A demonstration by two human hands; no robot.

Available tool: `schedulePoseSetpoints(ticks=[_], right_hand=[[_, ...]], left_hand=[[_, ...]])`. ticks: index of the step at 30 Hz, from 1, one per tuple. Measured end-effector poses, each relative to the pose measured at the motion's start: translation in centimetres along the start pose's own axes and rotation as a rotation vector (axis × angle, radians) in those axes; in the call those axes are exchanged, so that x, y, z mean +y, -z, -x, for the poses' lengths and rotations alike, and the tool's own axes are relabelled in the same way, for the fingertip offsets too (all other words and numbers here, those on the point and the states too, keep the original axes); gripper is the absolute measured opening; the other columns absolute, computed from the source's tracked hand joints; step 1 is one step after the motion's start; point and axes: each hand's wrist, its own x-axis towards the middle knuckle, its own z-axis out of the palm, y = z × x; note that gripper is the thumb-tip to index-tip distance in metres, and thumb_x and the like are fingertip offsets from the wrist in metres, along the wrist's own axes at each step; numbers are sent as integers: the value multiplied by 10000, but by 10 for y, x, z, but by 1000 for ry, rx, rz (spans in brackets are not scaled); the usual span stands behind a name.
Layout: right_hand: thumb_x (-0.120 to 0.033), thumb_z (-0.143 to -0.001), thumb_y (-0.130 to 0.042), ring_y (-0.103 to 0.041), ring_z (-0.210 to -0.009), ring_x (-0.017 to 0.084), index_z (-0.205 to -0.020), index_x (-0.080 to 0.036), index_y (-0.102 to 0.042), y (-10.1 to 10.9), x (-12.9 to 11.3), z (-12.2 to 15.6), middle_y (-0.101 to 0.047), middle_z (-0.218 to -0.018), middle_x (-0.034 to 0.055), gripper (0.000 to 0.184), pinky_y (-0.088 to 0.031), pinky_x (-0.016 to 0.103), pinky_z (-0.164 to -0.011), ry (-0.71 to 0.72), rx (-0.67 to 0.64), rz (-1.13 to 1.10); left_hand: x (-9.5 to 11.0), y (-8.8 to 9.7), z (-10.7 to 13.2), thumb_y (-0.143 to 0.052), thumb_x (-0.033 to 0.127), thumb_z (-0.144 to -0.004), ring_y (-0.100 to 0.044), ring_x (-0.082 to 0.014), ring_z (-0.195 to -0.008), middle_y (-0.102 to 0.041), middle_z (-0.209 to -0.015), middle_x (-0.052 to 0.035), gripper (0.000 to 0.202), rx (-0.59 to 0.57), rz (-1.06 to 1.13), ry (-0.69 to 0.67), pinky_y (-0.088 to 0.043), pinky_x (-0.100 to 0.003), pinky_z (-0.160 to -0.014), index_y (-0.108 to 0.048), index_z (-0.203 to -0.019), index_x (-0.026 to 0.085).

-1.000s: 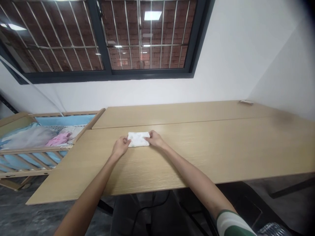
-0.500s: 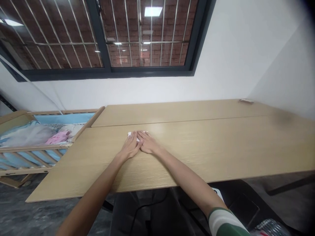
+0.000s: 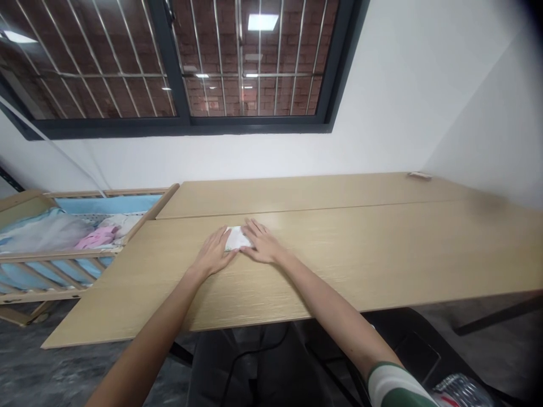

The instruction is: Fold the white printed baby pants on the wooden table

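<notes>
A small white piece of paper or tissue point(image 3: 236, 239) lies on the wooden table point(image 3: 348, 260), between my two hands. My left hand point(image 3: 212, 251) rests flat at its left side, fingers stretched out and the thumb along the near edge. From the right, my right hand point(image 3: 261, 243) lies spread, its fingers over the white piece's right edge. Both palms face down, and neither hand is closed round anything. Some of the white piece is hidden under the right fingers, so whether it is folded I cannot tell.
A wooden crib point(image 3: 85, 260) with blue lining and a pink cloth point(image 3: 98, 237) stands left of the table. A second board point(image 3: 297, 195) runs along the wall under the barred window point(image 3: 254, 68). A small flat object point(image 3: 419, 175) lies at the far right.
My hands have moved apart, the left one to the left and the right one to the right. More of the white piece now shows between them.
</notes>
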Motion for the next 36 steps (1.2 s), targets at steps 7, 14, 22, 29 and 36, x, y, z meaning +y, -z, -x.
schedulePoseSetpoints(ticks=[7,14,22,29,36], right_hand=[[-267,-830,-608,-456,-1380,304,-1460,-129,-474,-6,11,-10,-510,-1491,176,658,-313,457,-1150,0,20,-33],[-172,-815,-552,-626,-1023,250,-1178,-171,-619,18,9,-35,-706,-1113,104,369,-437,366,-925,-89,120,-112],[-267,-780,-618,-582,-765,160,-1211,-187,-466,64,-4,-62,-608,-893,-7,465,-452,272,-691,-137,119,-603],[-260,-694,-807,-586,-692,150,-1072,-189,-546,31,16,-72,-643,-820,-3,465,-430,238,-600,-322,-70,-570],[-300,-798,-780,-673,-860,190,-1105,-161,-608,-5,36,-64,-705,-1028,98,379,-540,304,-765,-326,-50,-613]], left_hand=[[3,0,-5,-586,469,-891,-438,-343,-1406,-456,-1525,-203,718,-3,77,131,-343,-489,-1172,-385,-1478,106],[17,27,-15,-432,202,-922,-581,-291,-1233,-653,-1275,-142,344,107,142,216,-410,-452,-1109,-619,-1209,172],[55,55,21,-512,425,-940,-701,-216,-845,-725,-984,-88,423,185,380,410,-547,-321,-757,-509,-1249,136],[82,35,31,-522,307,-941,-696,-255,-970,-716,-1092,-117,466,9,163,574,-506,-342,-816,-398,-1364,158],[100,35,33,-433,337,-990,-591,-361,-1155,-628,-1220,-227,365,-9,-87,551,-444,-463,-969,-568,-1231,99]])
